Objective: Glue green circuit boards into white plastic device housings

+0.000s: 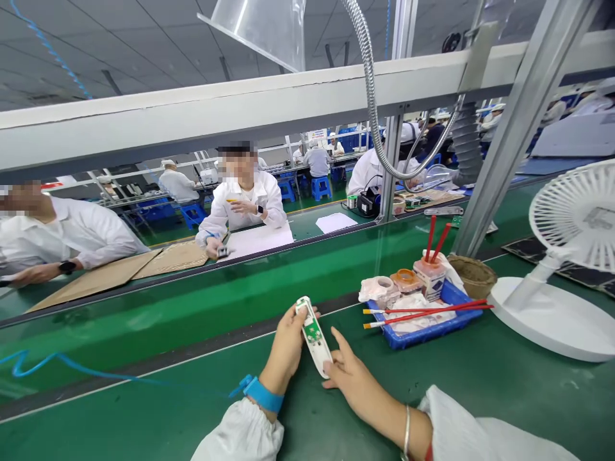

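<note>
A slim white plastic housing with a small green circuit board inside is held tilted over the green bench. My left hand is closed round its upper left side, the thumb lying on the front near the top. At the lower end, my right hand grips the housing with its thumb on the edge. The right index finger is raised apart from it, and the fingers under the housing are partly hidden. A blue wrist strap circles my left wrist.
A blue tray with jars, tissue and red-handled brushes stands right of my hands. Beyond it are a brown pot and white fan. Across the green conveyor, co-workers sit. A blue coiled cord runs at left.
</note>
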Demonstrator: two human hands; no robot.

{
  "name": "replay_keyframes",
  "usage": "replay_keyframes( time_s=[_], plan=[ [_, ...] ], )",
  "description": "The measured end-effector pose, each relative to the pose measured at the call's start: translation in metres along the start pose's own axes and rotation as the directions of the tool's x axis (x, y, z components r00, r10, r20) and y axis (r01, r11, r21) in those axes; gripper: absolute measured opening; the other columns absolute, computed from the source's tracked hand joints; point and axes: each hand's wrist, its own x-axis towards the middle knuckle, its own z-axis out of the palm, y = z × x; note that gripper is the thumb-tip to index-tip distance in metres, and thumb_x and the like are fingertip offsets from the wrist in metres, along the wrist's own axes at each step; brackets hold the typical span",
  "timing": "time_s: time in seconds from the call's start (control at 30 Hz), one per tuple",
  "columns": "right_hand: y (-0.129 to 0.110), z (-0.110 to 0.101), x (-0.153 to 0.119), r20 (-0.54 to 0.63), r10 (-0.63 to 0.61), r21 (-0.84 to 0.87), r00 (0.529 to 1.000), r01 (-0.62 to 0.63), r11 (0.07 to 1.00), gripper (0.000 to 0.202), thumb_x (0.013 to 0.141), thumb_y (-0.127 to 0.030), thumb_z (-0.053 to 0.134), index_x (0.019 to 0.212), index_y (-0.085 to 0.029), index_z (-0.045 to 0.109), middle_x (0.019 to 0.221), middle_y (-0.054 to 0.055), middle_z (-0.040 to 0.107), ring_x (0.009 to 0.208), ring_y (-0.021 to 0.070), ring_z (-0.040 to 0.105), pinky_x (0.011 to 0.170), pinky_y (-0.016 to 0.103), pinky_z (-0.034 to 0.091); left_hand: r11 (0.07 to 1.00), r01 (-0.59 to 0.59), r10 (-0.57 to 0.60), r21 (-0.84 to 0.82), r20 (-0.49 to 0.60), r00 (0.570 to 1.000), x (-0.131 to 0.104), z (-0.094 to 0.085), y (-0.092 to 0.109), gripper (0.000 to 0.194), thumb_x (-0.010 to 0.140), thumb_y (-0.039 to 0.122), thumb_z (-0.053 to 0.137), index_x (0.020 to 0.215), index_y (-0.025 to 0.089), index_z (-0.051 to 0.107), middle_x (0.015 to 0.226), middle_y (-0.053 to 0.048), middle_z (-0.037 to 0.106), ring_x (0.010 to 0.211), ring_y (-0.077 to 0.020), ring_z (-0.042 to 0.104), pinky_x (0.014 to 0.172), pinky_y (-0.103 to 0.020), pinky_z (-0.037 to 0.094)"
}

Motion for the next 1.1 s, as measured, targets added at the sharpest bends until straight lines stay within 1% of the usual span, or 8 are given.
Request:
replay_keyframes(
  time_s=[0.1,0.23,0.4,0.53,0.73,0.83,0.97,1.1],
  plan=[
    [0.017,-0.015,-0.014,0.063,-0.092,-0.133,0.994,0.100,0.986,0.067,0.079,-0.030,0.051,0.137,-0.018,0.021,0.099,0.008,0.056,0.072,0.0140,0.057,0.069,0.034,0.053,0.995,-0.017,0.029,0.101,-0.116,0.993,0.039,-0.028,-0.001,0.043,0.086,0.045,0.046,0.111,0.011,0.051,0.107,-0.014,0.064,0.090,-0.0209,0.064,0.071,-0.030,0.050],
    [0.036,-0.024,-0.018,0.189,-0.069,-0.320,0.980,0.128,0.939,0.061,0.073,-0.017,0.047,0.132,-0.014,0.035,0.084,0.005,0.062,0.066,0.0151,0.058,0.058,0.027,0.049,0.946,-0.006,0.094,0.325,-0.256,0.962,0.100,-0.058,-0.005,0.040,0.091,0.044,0.037,0.102,0.012,0.058,0.104,-0.011,0.064,0.093,-0.0206,0.062,0.080,-0.037,0.048],
    [0.036,-0.020,-0.004,0.238,0.031,-0.548,0.971,0.108,0.830,0.053,0.066,-0.009,0.048,0.117,-0.019,0.053,0.075,0.001,0.069,0.064,0.0148,0.061,0.062,0.023,0.044,0.793,0.022,0.189,0.609,-0.281,0.941,0.167,-0.066,-0.006,0.030,0.087,0.038,0.051,0.102,0.014,0.060,0.105,-0.007,0.061,0.095,-0.0201,0.058,0.084,-0.042,0.047],
    [0.030,-0.021,0.004,0.216,0.079,-0.560,0.973,0.057,0.826,0.043,0.066,-0.009,0.051,0.107,-0.017,0.058,0.069,-0.001,0.066,0.059,0.0125,0.057,0.058,0.021,0.041,0.666,0.053,0.251,0.744,-0.291,0.923,0.194,-0.069,-0.003,0.030,0.086,0.034,0.054,0.109,0.015,0.057,0.112,-0.008,0.058,0.099,-0.0212,0.057,0.085,-0.043,0.047],
    [0.021,-0.017,0.005,0.142,-0.058,-0.441,0.988,0.116,0.890,0.036,0.067,-0.007,0.048,0.102,-0.017,0.054,0.059,-0.006,0.053,0.044,0.0080,0.049,0.042,0.016,0.038,0.518,0.065,0.375,0.853,-0.295,0.879,0.162,-0.068,0.004,0.029,0.088,0.033,0.051,0.109,0.014,0.056,0.112,-0.009,0.058,0.099,-0.0210,0.056,0.085,-0.043,0.047],
    [0.019,-0.014,0.007,0.110,-0.046,-0.378,0.993,0.085,0.922,0.028,0.074,-0.015,0.046,0.101,-0.018,0.052,0.061,-0.007,0.052,0.033,0.0056,0.043,0.030,0.014,0.033,0.443,0.022,0.382,0.896,-0.211,0.900,0.125,-0.040,-0.002,0.025,0.088,0.033,0.049,0.099,0.013,0.059,0.100,-0.007,0.061,0.090,-0.0183,0.059,0.080,-0.040,0.048],
    [0.012,-0.014,0.001,0.063,-0.103,-0.287,0.993,0.117,0.951,0.028,0.074,-0.017,0.050,0.102,-0.019,0.051,0.060,-0.007,0.054,0.035,0.0065,0.047,0.031,0.015,0.037,0.363,-0.109,0.299,0.925,-0.005,0.954,0.069,0.008,-0.026,0.025,0.089,0.034,0.048,0.082,0.013,0.060,0.079,-0.002,0.062,0.075,-0.0136,0.059,0.072,-0.034,0.049],
    [-0.011,-0.030,-0.014,-0.086,-0.192,-0.196,0.978,0.172,0.965,0.024,0.076,-0.021,0.056,0.099,-0.020,0.050,0.062,-0.007,0.057,0.042,0.0074,0.050,0.039,0.017,0.042,0.337,-0.157,0.212,0.928,0.087,0.973,0.027,0.020,-0.039,0.034,0.090,0.038,0.045,0.071,0.013,0.057,0.062,0.003,0.056,0.059,-0.0104,0.055,0.063,-0.029,0.048]
  ],
)
